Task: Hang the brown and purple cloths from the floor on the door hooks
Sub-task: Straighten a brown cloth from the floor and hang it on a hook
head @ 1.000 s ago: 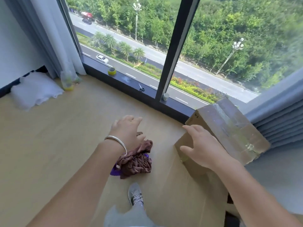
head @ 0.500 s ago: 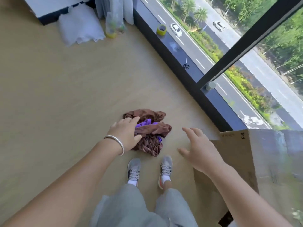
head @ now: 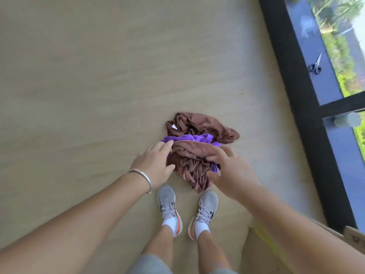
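A person's left hand [head: 156, 165] and right hand [head: 231, 171], fingers spread, reach onto the brown cloth [head: 197, 155] and purple cloth [head: 187, 139] bundled on the floor [head: 98, 95]; a small white tag [head: 174, 126] is unreadable.

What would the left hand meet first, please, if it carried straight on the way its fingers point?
Most likely the purple cloth: the left hand points at its edge, fingertips seemingly at it already, though depth is unclear.

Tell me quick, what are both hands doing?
Left hand: open, fingertips at the crumpled brown cloth and purple cloth.
Right hand: open, fingers spread on the brown cloth, gripping nothing yet.
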Action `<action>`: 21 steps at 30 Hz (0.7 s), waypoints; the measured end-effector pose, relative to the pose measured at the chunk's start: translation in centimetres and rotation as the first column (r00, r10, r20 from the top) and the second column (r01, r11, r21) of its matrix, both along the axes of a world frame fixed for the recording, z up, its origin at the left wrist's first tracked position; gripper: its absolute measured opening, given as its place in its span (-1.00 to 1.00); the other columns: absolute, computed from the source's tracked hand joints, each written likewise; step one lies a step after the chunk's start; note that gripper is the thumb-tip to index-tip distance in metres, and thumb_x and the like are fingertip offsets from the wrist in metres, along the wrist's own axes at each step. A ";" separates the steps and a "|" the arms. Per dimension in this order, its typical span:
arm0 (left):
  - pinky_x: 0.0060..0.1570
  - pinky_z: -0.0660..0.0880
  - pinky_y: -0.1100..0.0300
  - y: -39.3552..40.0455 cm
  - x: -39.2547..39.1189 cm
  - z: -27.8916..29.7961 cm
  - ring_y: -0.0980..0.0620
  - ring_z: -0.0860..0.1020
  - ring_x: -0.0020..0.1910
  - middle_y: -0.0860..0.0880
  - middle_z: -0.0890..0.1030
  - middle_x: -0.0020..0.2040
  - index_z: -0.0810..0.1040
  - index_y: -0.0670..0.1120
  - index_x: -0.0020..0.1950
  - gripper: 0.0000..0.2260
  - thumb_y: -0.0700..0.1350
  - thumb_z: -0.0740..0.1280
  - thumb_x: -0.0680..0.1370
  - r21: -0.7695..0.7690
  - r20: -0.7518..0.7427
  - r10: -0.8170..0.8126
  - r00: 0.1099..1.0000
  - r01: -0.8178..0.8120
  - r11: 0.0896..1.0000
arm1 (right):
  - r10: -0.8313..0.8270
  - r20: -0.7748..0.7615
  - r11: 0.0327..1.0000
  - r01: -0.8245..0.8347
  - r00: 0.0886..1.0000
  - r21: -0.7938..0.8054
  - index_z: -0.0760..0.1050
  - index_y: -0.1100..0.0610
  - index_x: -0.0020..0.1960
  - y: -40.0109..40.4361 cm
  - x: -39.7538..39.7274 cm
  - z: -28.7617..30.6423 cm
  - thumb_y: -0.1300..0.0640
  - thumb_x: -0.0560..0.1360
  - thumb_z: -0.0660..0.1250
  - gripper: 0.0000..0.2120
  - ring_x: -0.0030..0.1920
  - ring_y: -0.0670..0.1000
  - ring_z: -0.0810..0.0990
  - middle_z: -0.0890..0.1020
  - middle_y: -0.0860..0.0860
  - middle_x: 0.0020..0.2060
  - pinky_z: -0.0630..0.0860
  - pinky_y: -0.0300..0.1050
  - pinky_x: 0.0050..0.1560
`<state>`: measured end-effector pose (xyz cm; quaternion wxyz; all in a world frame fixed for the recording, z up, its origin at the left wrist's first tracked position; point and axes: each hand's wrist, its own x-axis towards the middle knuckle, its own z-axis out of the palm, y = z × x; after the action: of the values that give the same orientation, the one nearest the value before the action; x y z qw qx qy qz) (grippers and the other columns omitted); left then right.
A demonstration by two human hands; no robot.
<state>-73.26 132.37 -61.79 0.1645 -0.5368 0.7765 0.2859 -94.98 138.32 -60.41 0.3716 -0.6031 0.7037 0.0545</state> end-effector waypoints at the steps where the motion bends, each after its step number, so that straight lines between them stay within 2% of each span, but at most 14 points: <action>1: 0.24 0.35 0.08 -0.2 -0.1 -2.4 -0.06 0.36 0.34 0.03 0.32 0.41 0.11 0.02 0.53 -0.39 0.09 0.27 0.55 0.013 0.000 0.010 1.000 -0.010 1.000 | 0.019 -0.004 1.000 -0.019 1.000 0.000 0.18 -0.10 0.47 -0.4 0.0 -2.4 -0.04 0.44 0.31 -0.36 0.34 0.05 0.36 0.30 -0.06 0.39 0.35 0.01 0.31; 6: 0.26 0.35 0.05 -2.0 0.0 -14.6 -0.06 0.35 0.36 0.01 0.32 0.42 0.12 0.00 0.54 -0.41 0.06 0.26 0.56 0.027 -0.018 0.052 0.999 -0.051 0.998 | 0.055 -0.046 0.997 -0.057 0.997 -0.050 0.29 -0.05 0.35 -3.1 -0.7 -14.7 -0.01 0.41 0.29 -0.48 0.23 0.09 0.42 0.40 -0.01 0.24 0.40 -0.05 0.12; 12: 0.21 0.36 0.04 -4.0 0.3 -27.9 -0.07 0.33 0.37 -0.01 0.31 0.45 0.15 0.00 0.53 -0.43 0.07 0.26 0.56 0.035 0.001 0.017 1.000 -0.017 0.999 | 0.103 -0.140 0.993 -0.109 0.985 -0.035 0.32 0.04 0.36 -5.3 -1.8 -28.1 0.00 0.45 0.28 -0.51 0.25 0.17 0.42 0.40 0.08 0.27 0.39 0.01 0.13; 17: 0.28 0.31 0.05 -5.0 -0.2 -36.5 -0.06 0.29 0.42 -0.01 0.29 0.48 0.15 -0.01 0.54 -0.37 0.08 0.31 0.54 0.053 -0.028 -0.063 0.998 0.064 0.997 | 0.141 -0.128 0.990 -0.143 0.982 -0.010 0.35 0.05 0.35 -6.4 -2.5 -36.5 0.00 0.44 0.26 -0.51 0.26 0.18 0.42 0.42 0.08 0.28 0.40 0.03 0.12; 19: 0.33 0.29 0.03 -5.4 -0.6 -39.1 -0.08 0.30 0.42 -0.04 0.32 0.47 0.17 -0.02 0.53 -0.35 0.08 0.35 0.51 0.037 -0.060 -0.086 0.995 0.088 0.995 | 0.152 -0.120 0.987 -0.157 0.981 -0.039 0.39 0.06 0.33 -6.9 -2.9 -39.1 0.06 0.42 0.31 -0.52 0.23 0.16 0.45 0.45 0.06 0.26 0.41 -0.01 0.05; 21: 0.28 0.33 0.01 -5.7 -0.9 -41.1 -0.11 0.36 0.38 -0.07 0.39 0.42 0.21 -0.03 0.51 -0.34 0.08 0.38 0.48 0.014 -0.088 -0.092 0.992 0.094 0.996 | 0.171 -0.129 0.981 -0.180 0.977 -0.065 0.40 0.06 0.32 -7.1 -3.2 -41.1 0.07 0.40 0.35 -0.50 0.20 0.15 0.47 0.48 0.05 0.23 0.37 -0.05 -0.03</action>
<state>-74.16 126.66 -102.89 0.1485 -0.4856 0.8045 0.3080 -98.16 131.27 -101.50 0.2981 -0.6722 0.6707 0.0974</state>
